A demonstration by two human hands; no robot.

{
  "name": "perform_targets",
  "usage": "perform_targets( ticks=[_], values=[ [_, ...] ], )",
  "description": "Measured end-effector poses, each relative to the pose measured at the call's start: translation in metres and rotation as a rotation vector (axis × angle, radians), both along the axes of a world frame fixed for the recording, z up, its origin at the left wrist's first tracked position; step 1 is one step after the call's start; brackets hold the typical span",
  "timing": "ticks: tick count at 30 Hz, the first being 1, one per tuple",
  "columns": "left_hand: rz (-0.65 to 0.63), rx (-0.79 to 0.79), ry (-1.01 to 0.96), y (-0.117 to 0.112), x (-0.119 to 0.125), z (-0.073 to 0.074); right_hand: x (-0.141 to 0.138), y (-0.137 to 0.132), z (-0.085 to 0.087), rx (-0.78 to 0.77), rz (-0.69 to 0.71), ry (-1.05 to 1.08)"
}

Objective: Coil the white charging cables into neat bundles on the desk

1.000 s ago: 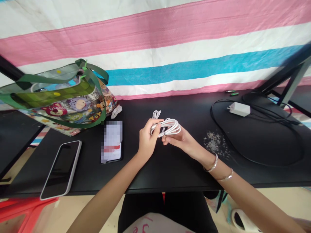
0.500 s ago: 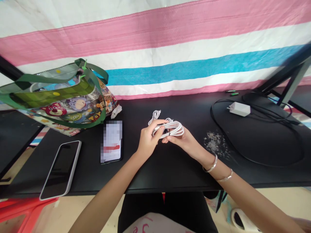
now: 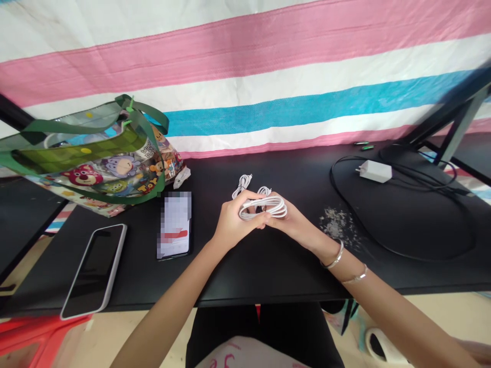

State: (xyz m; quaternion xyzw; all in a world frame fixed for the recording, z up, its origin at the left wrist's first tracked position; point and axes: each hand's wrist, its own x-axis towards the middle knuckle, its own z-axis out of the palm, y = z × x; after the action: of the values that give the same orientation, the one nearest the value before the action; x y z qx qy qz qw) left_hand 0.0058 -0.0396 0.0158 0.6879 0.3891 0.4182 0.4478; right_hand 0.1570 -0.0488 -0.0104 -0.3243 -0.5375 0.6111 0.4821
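A coiled white cable (image 3: pixel 273 206) is held between my two hands above the front half of the black table. My left hand (image 3: pixel 232 220) is closed around the coil's left side, its thumb reaching across the front. On the right side, my right hand (image 3: pixel 286 217) grips the coil, its fingers partly hidden behind it. Something dark shows inside the loops, too small to make out. Just beyond my hands lies a tied white cable bundle (image 3: pixel 243 183), and another small white cable coil (image 3: pixel 264 191) sits beside it, partly covered by my fingers.
A phone with a lit screen (image 3: pixel 175 225) and a white-edged dark phone (image 3: pixel 95 271) lie at left, below a cartoon-print bag (image 3: pixel 111 163). At right are a white power adapter (image 3: pixel 376 171), a looped black cable (image 3: pixel 378 244) and grey crumbs (image 3: pixel 337 225) on the black table (image 3: pixel 245 276).
My left thumb has slid rightward along the coil's lower front, towards my right fingers. The coil now lies flatter between my hands. The view has shifted slightly.
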Motion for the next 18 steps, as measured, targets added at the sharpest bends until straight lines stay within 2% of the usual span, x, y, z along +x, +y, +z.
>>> perform_targets(
  ticks=[6, 11, 14, 18],
  values=[
    [0.038, 0.024, 0.013, -0.001, 0.001, 0.001, 0.005, -0.003, 0.010, -0.018, 0.042, -0.056],
    [0.130, 0.188, 0.120, 0.002, -0.001, 0.000, 0.008, -0.002, 0.010, -0.088, -0.007, 0.003],
    [0.140, 0.286, 0.192, 0.002, -0.001, -0.002, 0.008, -0.002, 0.012, -0.128, -0.083, -0.025],
    [0.139, 0.415, 0.263, 0.001, -0.001, -0.004, 0.006, -0.003, 0.015, -0.114, -0.097, -0.091]
  ],
)
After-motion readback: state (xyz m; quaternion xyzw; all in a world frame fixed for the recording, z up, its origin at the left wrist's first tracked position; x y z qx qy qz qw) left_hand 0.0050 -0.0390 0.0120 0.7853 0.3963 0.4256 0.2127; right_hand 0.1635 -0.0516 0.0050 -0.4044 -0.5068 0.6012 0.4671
